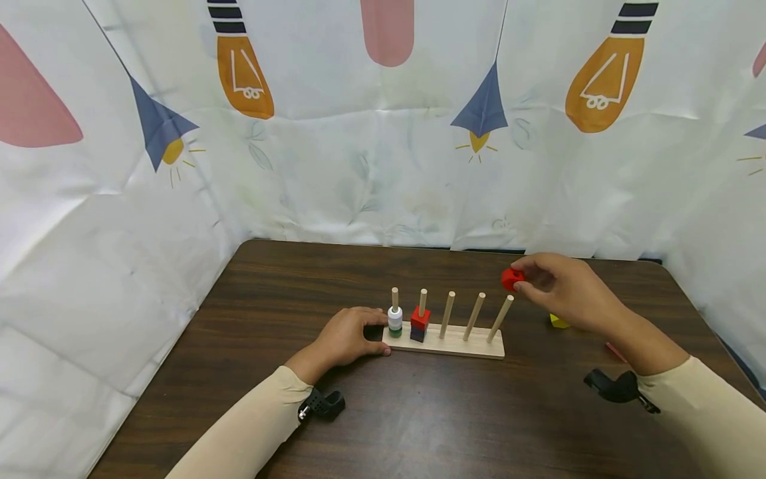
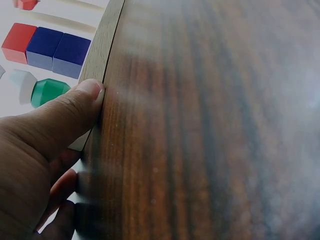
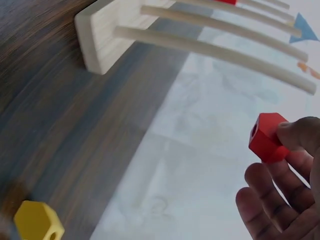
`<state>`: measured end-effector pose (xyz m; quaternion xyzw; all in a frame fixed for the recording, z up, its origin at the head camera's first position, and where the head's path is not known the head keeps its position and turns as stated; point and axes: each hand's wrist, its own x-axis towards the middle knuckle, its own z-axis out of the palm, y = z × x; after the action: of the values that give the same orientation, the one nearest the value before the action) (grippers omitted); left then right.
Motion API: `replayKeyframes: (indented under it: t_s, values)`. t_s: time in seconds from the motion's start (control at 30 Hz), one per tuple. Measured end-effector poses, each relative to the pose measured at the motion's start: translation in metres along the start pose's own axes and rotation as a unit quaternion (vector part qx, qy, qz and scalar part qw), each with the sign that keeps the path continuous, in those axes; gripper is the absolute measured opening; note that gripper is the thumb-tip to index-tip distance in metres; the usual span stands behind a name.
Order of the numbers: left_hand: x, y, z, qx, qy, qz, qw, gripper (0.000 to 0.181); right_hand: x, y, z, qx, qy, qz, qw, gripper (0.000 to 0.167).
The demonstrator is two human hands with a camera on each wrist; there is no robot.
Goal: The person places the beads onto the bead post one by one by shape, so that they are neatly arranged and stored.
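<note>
so, right hand (image 1: 559,289): fingers closed in a pinch on a red bead (image 3: 267,137), held up off the pegs, near the rightmost peg (image 1: 500,319)
left hand (image 1: 347,338): thumb and fingers gripping the end of the wooden base (image 1: 445,348)
loaded pegs: just two, white-and-green stack (image 1: 395,320) on one, red cube (image 1: 421,317) over blue cubes (image 2: 44,47) on the next
bare pegs (image 1: 447,316): three
loose on the surface (image 1: 419,419): yellow bead (image 1: 559,322)

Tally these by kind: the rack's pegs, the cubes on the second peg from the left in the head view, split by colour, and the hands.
Wooden pegs: 5
Red cube: 1
Dark blue cubes: 2
Hands: 2, left hand and right hand
Total: 10
</note>
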<state>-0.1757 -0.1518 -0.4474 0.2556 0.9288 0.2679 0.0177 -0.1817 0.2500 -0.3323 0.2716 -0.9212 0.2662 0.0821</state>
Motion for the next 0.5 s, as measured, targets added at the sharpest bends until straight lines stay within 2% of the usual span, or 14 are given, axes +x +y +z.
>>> replayKeyframes:
  t_s: [0.23,0.5]
  values:
    - [0.0,0.001,-0.001,-0.003,-0.003,-0.002,1.0,0.049,0.004,-0.017,0.0,0.018,0.028,-0.022,0.9992,0.027]
    - [0.0,0.0,-0.001,-0.001,-0.005,-0.003,1.0,0.05,0.008,-0.036,0.004,0.042,0.027,-0.016,0.9986,0.027]
